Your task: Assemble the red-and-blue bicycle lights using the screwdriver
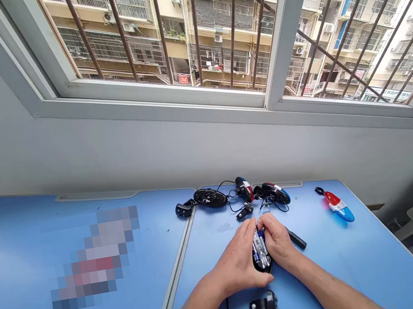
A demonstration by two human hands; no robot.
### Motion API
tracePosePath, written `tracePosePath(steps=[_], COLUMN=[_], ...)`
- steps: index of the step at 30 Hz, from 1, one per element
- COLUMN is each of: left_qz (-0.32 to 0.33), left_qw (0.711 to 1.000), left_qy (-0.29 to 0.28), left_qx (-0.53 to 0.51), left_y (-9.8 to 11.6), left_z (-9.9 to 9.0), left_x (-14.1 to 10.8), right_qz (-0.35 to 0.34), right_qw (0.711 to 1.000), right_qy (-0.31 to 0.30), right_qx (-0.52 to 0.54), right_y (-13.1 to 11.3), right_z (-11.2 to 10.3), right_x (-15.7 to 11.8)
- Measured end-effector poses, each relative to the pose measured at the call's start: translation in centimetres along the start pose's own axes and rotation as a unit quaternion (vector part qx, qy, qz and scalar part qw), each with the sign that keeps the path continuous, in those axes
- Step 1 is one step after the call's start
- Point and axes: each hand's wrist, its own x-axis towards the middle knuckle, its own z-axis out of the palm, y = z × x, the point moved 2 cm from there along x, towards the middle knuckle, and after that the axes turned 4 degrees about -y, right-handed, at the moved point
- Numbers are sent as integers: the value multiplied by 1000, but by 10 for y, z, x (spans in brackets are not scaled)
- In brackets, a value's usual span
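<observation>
Between my hands lies an opened black oval housing (261, 253) with blue batteries and clear or silvery parts inside. My left hand (240, 259) curves round its left side, fingers at the top and thumb at the lower end. Bent fingers of my right hand (278, 240) press at its upper right edge; whether they pinch a small part is hidden. A black cable runs out below my left hand to a black clamp-like switch (264, 307). Beside my right hand rests a black rod-like handle (296, 238), partly covered.
Along the table's back sit similar black units (210, 198), two with red, white and blue covers (276, 193), with cables and switches (184, 209). A red, white and blue shell (337, 205) lies at right. A pixelated patch (95, 260) covers the left table. Behind is a barred window.
</observation>
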Motion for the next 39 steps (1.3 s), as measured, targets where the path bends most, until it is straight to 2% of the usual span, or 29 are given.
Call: tracePosePath(steps=[11, 15, 19, 25, 28, 34, 39], left_qz=[26, 6, -39, -57, -52, -1, -3], left_qw=[1000, 1000, 999, 998, 998, 1000, 1000], left_qy=[11, 13, -11, -10, -4, 26, 23], left_qx=[-1, 11, 26, 39, 34, 11, 6], left_y=[-2, -13, -26, -27, -27, -27, -23], left_z=[4, 10, 16, 17, 18, 18, 17], left_x=[0, -1, -1, 0, 0, 0, 0], right_qz=[-15, -34, -62, -81, -74, -33, -2], right_qw=[999, 999, 997, 996, 997, 999, 999], right_qy=[24, 33, 38, 31, 29, 24, 24], right_qx=[33, 23, 12, 5, -1, 3, 23], right_y=[5, 3, 0, -2, -3, 0, 3], right_z=[1, -3, -8, -10, -8, -3, 1], right_x=[-1, -2, -6, -8, -6, 0, 0])
